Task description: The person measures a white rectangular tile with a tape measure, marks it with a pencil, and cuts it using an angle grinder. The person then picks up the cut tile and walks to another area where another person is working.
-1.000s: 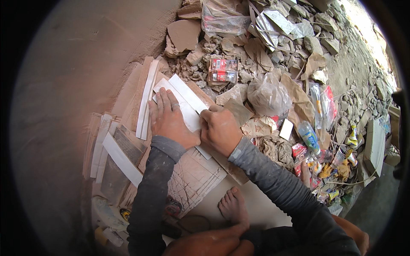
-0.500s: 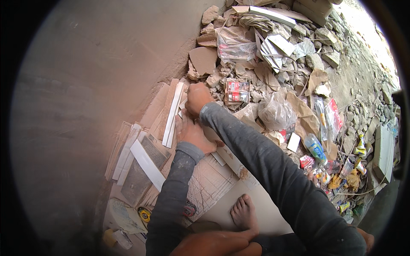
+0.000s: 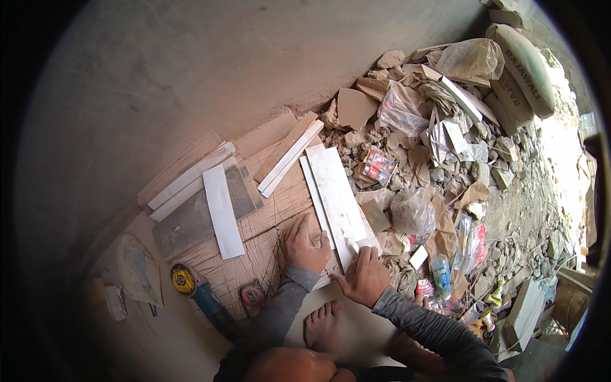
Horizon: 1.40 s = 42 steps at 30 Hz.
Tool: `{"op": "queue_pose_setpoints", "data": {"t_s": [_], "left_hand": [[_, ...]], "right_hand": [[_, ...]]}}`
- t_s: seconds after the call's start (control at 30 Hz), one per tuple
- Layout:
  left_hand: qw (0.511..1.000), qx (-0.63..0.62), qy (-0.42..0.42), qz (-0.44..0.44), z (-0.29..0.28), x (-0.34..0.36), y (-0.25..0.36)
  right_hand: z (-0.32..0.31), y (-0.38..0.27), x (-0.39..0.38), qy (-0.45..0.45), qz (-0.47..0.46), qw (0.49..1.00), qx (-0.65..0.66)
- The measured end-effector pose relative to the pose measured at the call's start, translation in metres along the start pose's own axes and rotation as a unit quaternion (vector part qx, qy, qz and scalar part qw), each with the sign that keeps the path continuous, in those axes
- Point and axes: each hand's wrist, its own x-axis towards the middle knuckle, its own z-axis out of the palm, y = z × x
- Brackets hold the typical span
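Note:
A wide white tile strip [image 3: 337, 200] lies lengthwise ahead of me, with a narrower white strip [image 3: 316, 197] along its left edge. My left hand [image 3: 307, 247] rests on the scored board [image 3: 264, 237], fingers apart, its thumb near the narrow strip's lower part. At the wide strip's near end, my right hand [image 3: 367, 280] is closed, with a small white piece [image 3: 361, 246] showing at its fingertips. What that piece is, I cannot tell. Left of my left forearm are a tape measure [image 3: 252, 294] and an angle grinder [image 3: 210, 300] with a yellow disc.
More cut strips [image 3: 223, 213] and a grey tile [image 3: 184, 229] lie left on the board, by the wall [image 3: 159, 95]. Rubble [image 3: 407, 159], plastic bags [image 3: 414, 210] and a bottle [image 3: 440, 275] litter the right. Filled sacks [image 3: 519, 76] stand at far right. My bare foot [image 3: 323, 326] is close by.
My hands have come back from the strips' far end to the near end and moved apart. The view has shifted, and the wide strip now shows uncovered.

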Motion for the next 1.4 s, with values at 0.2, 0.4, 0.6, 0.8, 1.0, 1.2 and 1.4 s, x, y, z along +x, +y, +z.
{"op": "queue_pose_setpoints", "data": {"t_s": [0.2, 0.4, 0.6, 0.8, 1.0, 1.2, 1.4], "left_hand": [[0.902, -0.338, -0.069, -0.26, -0.01, -0.027, 0.02], [0.957, -0.136, -0.007, -0.256, -0.036, -0.014, -0.003], [0.966, -0.096, 0.052, -0.236, -0.047, -0.007, -0.039], [0.974, 0.044, 0.094, -0.201, -0.022, -0.011, -0.056], [0.967, 0.027, 0.087, -0.237, -0.011, -0.023, -0.068], [0.969, 0.114, 0.065, -0.21, -0.03, -0.02, -0.052], [0.991, 0.046, 0.109, -0.06, -0.041, -0.01, -0.003]], "right_hand": [[0.018, -0.023, -0.008, 0.061, -0.031, 0.987, 0.147], [0.046, -0.074, -0.005, 0.03, -0.136, 0.954, 0.264], [0.009, -0.015, 0.085, 0.179, -0.001, 0.97, 0.164], [0.005, 0.044, 0.171, 0.14, 0.029, 0.983, 0.115], [-0.002, 0.045, 0.181, 0.081, 0.035, 0.973, 0.212], [-0.004, 0.062, 0.166, 0.064, 0.018, 0.957, 0.282], [-0.019, 0.044, 0.139, 0.024, 0.047, 0.914, 0.403]]}}
